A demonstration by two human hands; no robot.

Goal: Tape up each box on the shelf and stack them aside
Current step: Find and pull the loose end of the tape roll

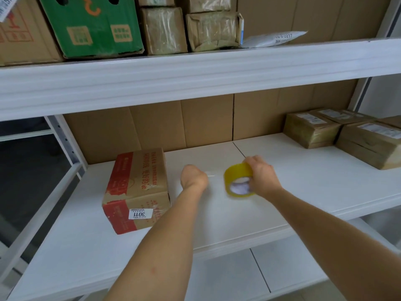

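A brown cardboard box with red printing [138, 187] and a white "3011" label lies on the white shelf [303, 192], at its left. My right hand [262, 174] grips a yellow roll of tape [238, 181] above the shelf's middle. My left hand [193, 178], just right of the box, pinches the clear tape end [211, 175] pulled out from the roll. Several taped brown boxes [347, 135] with white labels stand stacked at the right end of the shelf.
The upper shelf [195, 77] carries a green box [93, 25], a brown carton at far left, several tape-wrapped parcels [191, 27] and a white mail bag [273, 39]. Brown cardboard lines the back. A lower white shelf [238, 276] shows below.
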